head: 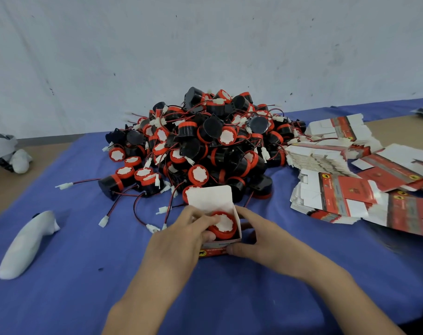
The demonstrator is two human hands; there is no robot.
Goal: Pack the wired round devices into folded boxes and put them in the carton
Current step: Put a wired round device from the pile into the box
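A small folded box [211, 198] stands open on the blue cloth in front of me, its white lid flap raised toward the pile. Inside it sits a round device [223, 224] with a red rim and white face. My left hand [179, 240] holds the device at its left edge, fingers over the box's left wall. My right hand [261, 234] grips the box on its right side, thumb against the front. Behind them lies a big heap of black and red wired devices [205, 146]. The carton is not in view.
Stacks of flat unfolded red and white boxes [338, 189] spread over the right of the table. A white handheld controller [28, 245] lies at the left on the blue cloth [84, 298]. A white headset [5, 151] sits at the far left edge. A wall rises behind the pile.
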